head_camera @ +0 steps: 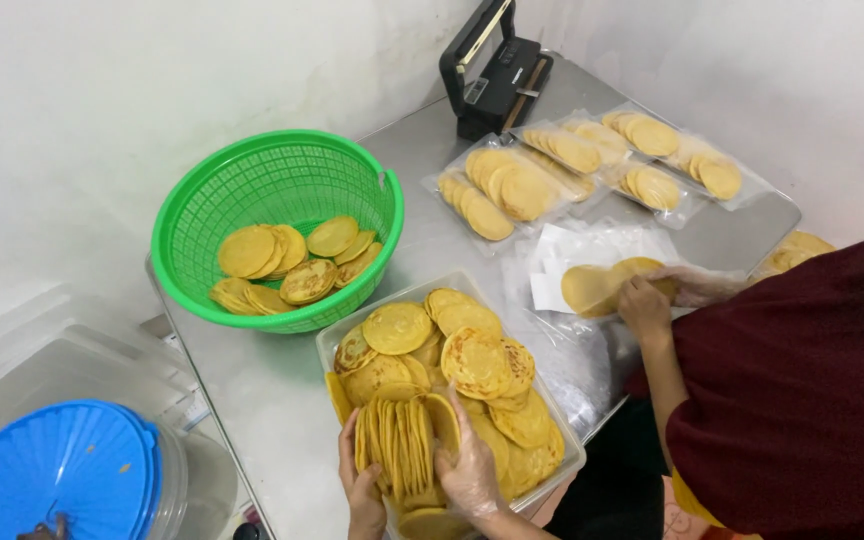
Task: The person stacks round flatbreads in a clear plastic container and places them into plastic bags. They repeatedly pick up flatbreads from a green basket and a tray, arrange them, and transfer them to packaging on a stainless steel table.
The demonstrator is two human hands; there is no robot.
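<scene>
A: What is seen first, going by size?

B: A steel desk is seen running from 7 o'clock up to 2 o'clock. At 10 o'clock on it a green basket is set, with a few yellow flat cakes lying inside. At 7 o'clock, off the desk, a blue lid is seen on a clear tub.

A: And where is the work held?

B: At 6 o'clock a clear tray is filled with loose yellow cakes. Over its near end a stack of cakes is held on edge, upright, between both hands. The left hand is pressed against the stack's left side, bare; the right hand, in a thin clear glove, is pressed against its right side. Both grips are clenched on that stack.

A: What else is placed about?

B: At 1 o'clock sealed bags of cakes are laid in rows, and behind them, at 12 o'clock, a black sealing machine is stood against the wall. At 3 o'clock a co-worker in a dark red sleeve is seen; a cake is being held by that person's hands over a clear bag.
</scene>
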